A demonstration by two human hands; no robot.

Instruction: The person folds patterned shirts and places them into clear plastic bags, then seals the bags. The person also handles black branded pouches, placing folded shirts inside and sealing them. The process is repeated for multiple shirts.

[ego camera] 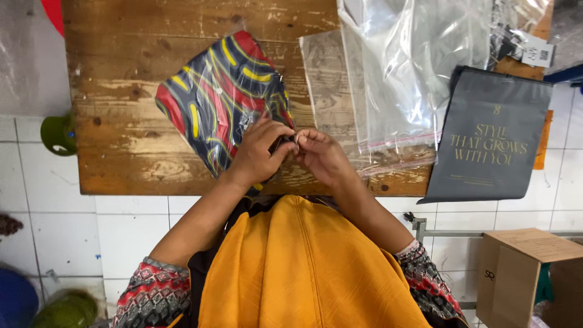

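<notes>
A folded patterned cloth in a clear plastic bag (221, 97), dark with red and yellow stripes, lies on a worn wooden table (127, 67). My left hand (258, 152) rests on the bag's near right corner, fingers curled. My right hand (322, 157) meets it fingertip to fingertip, and both pinch the bag's edge at that corner. What sits between the fingertips is too small to tell.
Several clear plastic bags (401, 67) lie spread to the right. A grey printed pouch (492, 136) hangs over the table's right edge. A cardboard box (528, 273) stands on the tiled floor at lower right. A green object (57, 133) sits left of the table.
</notes>
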